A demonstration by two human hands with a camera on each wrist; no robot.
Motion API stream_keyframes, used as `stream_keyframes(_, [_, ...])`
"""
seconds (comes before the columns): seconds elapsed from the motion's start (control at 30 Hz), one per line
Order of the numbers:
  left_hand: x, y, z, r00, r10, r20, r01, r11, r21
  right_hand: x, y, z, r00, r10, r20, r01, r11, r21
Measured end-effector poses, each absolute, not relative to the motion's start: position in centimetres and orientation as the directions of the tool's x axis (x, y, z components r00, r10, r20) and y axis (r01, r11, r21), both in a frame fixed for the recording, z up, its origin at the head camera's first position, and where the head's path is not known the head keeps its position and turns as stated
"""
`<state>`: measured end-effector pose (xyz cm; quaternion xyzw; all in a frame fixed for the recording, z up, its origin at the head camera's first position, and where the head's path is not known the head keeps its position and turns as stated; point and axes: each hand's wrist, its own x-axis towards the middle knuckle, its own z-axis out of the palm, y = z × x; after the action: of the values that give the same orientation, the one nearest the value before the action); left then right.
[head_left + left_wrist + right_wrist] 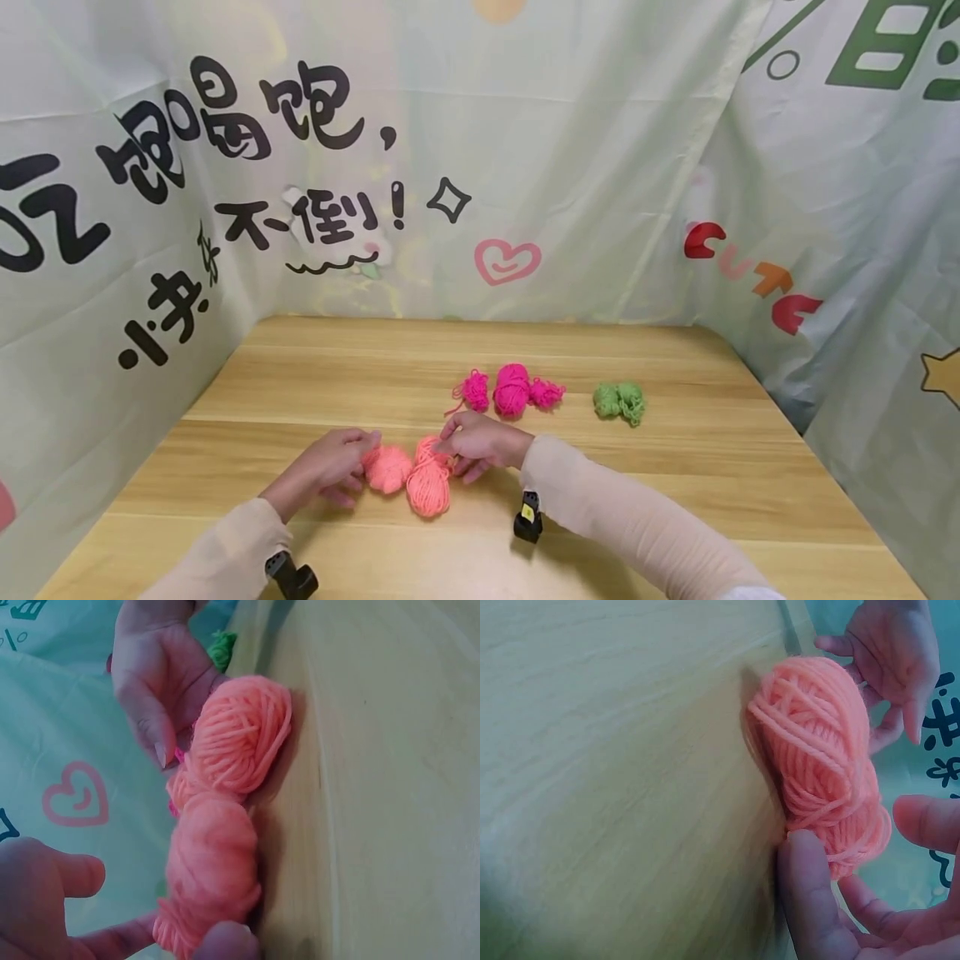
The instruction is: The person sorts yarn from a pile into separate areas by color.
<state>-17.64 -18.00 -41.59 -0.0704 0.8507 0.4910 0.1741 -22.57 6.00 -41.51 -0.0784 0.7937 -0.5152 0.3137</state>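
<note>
Two bundles of coral yarn lie side by side on the table: a rounder ball (pixel 387 469) on the left and a longer skein (pixel 430 487) on the right. My left hand (pixel 330 465) is at the left side of the ball, its fingertips touching the yarn while the thumb (pixel 81 874) stays apart. On the other side, my right hand (pixel 483 442) reaches over to the skein's upper right. In the right wrist view its fingers (pixel 806 877) lie against the skein's near end, with the thumb (pixel 930 821) spread away from it.
Farther back lie a magenta skein (pixel 512 390) with smaller magenta bundles (pixel 475 390) beside it, and green yarn (pixel 618 402) to their right. Printed cloth (pixel 585 167) hangs behind and along both sides of the wooden table (pixel 675 500).
</note>
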Motion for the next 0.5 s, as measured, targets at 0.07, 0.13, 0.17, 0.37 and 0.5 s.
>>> stream_keyframes(0.07, [-17.67,-18.09,-41.49,-0.934,0.040,-0.355,-0.282,0.527,0.802,-22.48,5.96,-41.59,-0.793,-0.445,-0.416,0.199,0.456,-0.868])
stream_keyframes(0.13, [-17.70,-18.18,-41.37,-0.938,0.036,-0.345,-0.273,0.538,0.798,-22.41,5.90,-41.69,-0.795,-0.443,-0.416,0.198,0.458,-0.866])
stream_keyframes(0.17, [-17.70,-18.24,-41.31,-0.939,0.033,-0.342,-0.270,0.544,0.795,-22.38,5.86,-41.70,-0.795,-0.442,-0.415,0.197,0.460,-0.866])
stream_keyframes(0.37, [-17.50,-18.50,-41.02,-0.953,0.032,-0.301,-0.228,0.576,0.785,-22.24,5.54,-41.57,-0.802,-0.436,-0.409,0.175,0.484,-0.858])
stream_keyframes(0.5, [-17.15,-18.45,-40.96,-0.965,0.058,-0.258,-0.163,0.637,0.753,-22.23,5.40,-41.65,-0.809,-0.426,-0.405,0.166,0.496,-0.853])
